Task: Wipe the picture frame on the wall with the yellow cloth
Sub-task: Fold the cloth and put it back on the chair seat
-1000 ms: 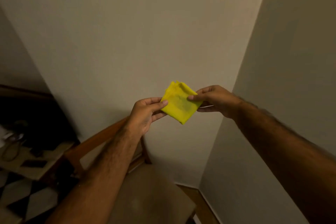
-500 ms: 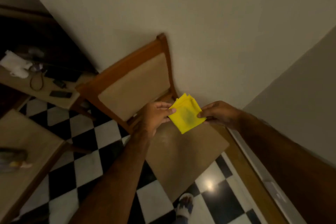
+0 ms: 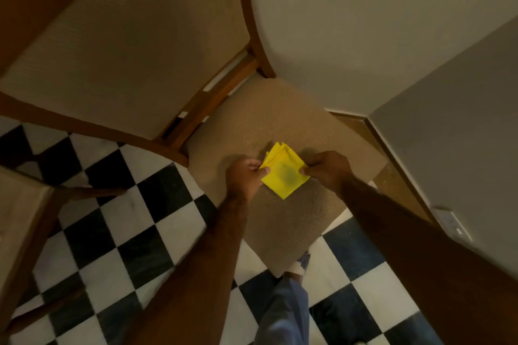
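The yellow cloth (image 3: 283,175), folded into a small square with a dark smudge at its middle, is held over the chair seat (image 3: 283,120), a corner pointing down toward six o'clock. The left hand (image 3: 244,176) pinches its nine o'clock corner between thumb and fingers; the right hand (image 3: 328,168) pinches the three o'clock corner the same way. No writing or label shows on the cloth. The chair back (image 3: 126,45) rises at ten o'clock, with plain wall (image 3: 364,22) from twelve to three. Black-and-white checkered floor (image 3: 126,218) spreads below, and a trouser leg (image 3: 283,314) shows at six. No picture frame is in sight.
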The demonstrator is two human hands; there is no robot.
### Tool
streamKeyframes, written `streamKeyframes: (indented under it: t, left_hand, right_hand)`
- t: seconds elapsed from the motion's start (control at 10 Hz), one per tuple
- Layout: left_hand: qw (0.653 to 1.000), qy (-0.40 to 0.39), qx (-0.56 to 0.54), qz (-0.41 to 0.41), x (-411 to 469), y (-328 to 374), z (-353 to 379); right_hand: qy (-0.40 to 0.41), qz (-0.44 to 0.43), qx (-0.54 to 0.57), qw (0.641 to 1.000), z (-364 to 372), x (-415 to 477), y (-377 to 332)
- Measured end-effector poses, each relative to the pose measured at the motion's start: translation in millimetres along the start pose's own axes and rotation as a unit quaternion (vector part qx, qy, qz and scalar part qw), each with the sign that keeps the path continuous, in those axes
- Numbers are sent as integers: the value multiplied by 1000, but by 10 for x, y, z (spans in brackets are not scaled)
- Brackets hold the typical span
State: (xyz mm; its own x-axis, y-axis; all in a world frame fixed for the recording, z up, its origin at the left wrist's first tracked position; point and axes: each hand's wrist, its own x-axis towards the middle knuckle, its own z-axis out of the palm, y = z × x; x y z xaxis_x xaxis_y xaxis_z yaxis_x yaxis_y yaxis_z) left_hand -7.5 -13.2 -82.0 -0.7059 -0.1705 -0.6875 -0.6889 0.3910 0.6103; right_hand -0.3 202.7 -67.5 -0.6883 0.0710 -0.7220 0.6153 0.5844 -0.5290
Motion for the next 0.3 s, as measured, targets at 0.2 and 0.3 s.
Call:
streamKeyframes:
  t: [0.2, 0.3]
  left_hand:
    - [965, 38, 236, 110, 95, -196, 186]
    - [909, 63, 376, 169, 25, -107, 190]
  right_hand:
    - [58, -49, -39, 996, 272, 201, 220]
    - [107, -90, -130, 982, 323, 146, 188]
